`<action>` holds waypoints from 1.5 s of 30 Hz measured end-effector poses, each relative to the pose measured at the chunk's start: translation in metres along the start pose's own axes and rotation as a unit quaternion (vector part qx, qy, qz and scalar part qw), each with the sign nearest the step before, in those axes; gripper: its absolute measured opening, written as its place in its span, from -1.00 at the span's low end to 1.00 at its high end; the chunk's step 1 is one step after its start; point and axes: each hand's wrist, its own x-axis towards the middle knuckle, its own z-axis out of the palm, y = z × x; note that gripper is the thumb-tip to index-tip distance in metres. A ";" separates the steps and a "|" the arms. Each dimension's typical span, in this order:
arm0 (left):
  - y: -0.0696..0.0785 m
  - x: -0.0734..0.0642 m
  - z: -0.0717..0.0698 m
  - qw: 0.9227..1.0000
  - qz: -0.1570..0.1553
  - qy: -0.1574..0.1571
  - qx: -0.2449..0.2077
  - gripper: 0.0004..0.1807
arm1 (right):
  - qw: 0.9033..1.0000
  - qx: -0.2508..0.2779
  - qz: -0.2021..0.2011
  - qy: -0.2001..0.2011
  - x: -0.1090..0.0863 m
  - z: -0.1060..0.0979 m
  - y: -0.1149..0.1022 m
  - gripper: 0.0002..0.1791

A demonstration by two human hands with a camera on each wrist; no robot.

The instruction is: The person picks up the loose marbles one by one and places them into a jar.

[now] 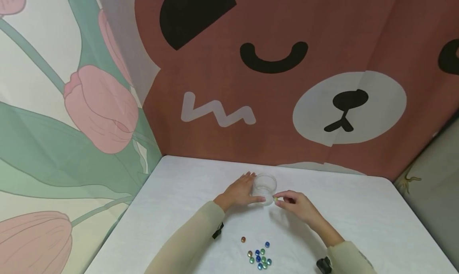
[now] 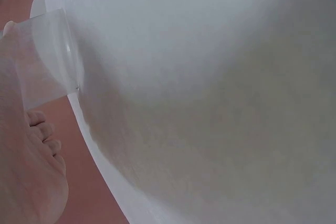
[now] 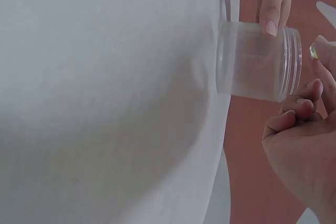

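A clear plastic jar (image 1: 265, 183) with a threaded, open mouth stands upright on the white table; no marbles show through its wall in the right wrist view. My left hand (image 1: 242, 192) holds the jar from the left, thumb across the near side and fingers behind. At the jar's right, my right hand (image 1: 299, 206) pinches a small yellowish glass marble (image 3: 313, 51) between thumb and index finger. From the right wrist view, that marble is just beyond the jar's rim (image 3: 292, 61), apart from it, while the other fingers are curled.
Several loose glass marbles (image 1: 258, 259), blue, green and amber, lie grouped on the table (image 1: 193, 174) nearer to me. One amber marble (image 1: 243, 239) sits a little away from them. Behind the table's far edge hangs a brown bear-print cloth (image 1: 215, 146).
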 end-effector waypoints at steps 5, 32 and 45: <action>0.001 0.000 0.000 1.000 -0.003 0.002 -0.003 0.18 | 1.000 0.004 0.015 0.009 0.006 0.001 0.003 -0.70; 0.001 0.000 0.000 1.000 -0.006 -0.003 -0.001 0.16 | 0.996 0.047 0.055 0.058 0.041 0.006 0.000 -0.65; 0.000 0.001 0.002 1.000 0.000 -0.002 -0.009 0.15 | 0.994 0.056 0.066 0.063 0.052 0.013 0.000 -0.67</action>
